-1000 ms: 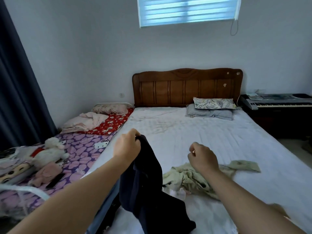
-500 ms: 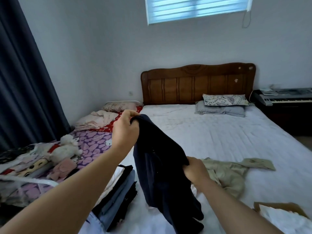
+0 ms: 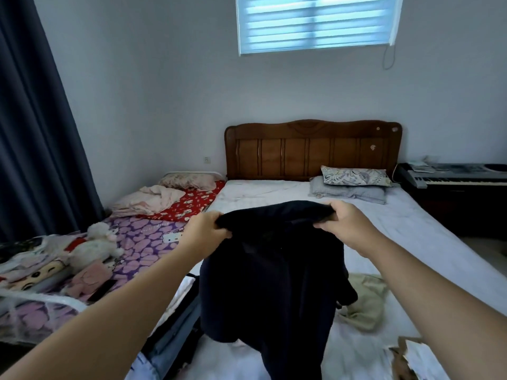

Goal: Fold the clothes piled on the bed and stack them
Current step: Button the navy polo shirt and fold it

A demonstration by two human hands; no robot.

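I hold a dark navy garment up in front of me over the white bed. My left hand grips its top edge at the left, and my right hand grips the top edge at the right. The cloth hangs down between my arms and hides the bed beneath it. A crumpled pale green garment lies on the bed at the right, partly behind the dark one. A stack of folded dark and blue clothes sits at the bed's near left edge.
A small bed with a purple and red cover stands to the left, with a white plush toy on it. Two pillows lie by the wooden headboard. A keyboard stands at the right. Brown cardboard lies at lower right.
My right hand went from empty to gripping the dark garment low down, then rose to its top edge. Both hands now spread the garment wide at chest height.
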